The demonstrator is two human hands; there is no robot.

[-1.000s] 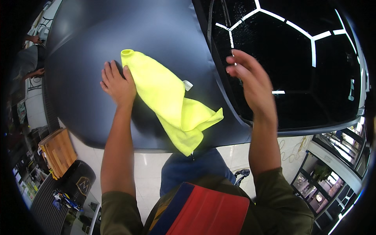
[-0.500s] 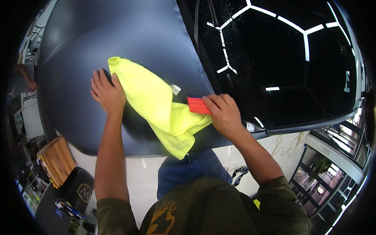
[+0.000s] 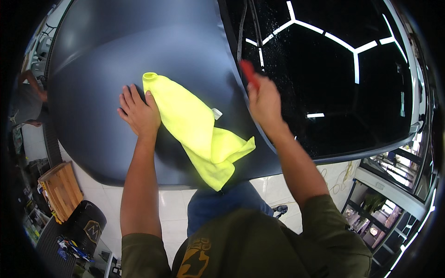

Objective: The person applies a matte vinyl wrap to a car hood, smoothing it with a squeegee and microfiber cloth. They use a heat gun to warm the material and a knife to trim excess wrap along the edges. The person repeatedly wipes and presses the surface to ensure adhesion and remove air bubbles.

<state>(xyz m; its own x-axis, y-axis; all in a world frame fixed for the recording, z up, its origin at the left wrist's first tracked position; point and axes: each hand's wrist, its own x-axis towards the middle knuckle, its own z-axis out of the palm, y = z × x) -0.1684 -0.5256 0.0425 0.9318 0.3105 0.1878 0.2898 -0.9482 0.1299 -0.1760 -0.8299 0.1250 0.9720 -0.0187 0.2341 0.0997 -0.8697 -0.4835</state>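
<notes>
My left hand (image 3: 139,111) lies open, fingers spread, on the matte grey-blue car hood (image 3: 106,55), beside a bright yellow cloth (image 3: 185,120) with a small white tag. My right hand (image 3: 264,102) grips a red squeegee (image 3: 248,72), held near the hood's creased right edge, beside a dark wiper arm (image 3: 242,25) and the black glossy windshield (image 3: 333,92), which reflects white light strips and has small droplets on it.
At the far left edge a co-worker's arm (image 3: 34,88) shows. Wooden boards (image 3: 60,187) and a black bin (image 3: 83,227) stand at lower left. Coiled yellow cord (image 3: 340,180) lies on the tiled floor (image 3: 167,204) to the right.
Half a second ago the red squeegee was over the cloth's lower right; it has moved up to the hood's edge. A second ago my right hand was raised without it in sight.
</notes>
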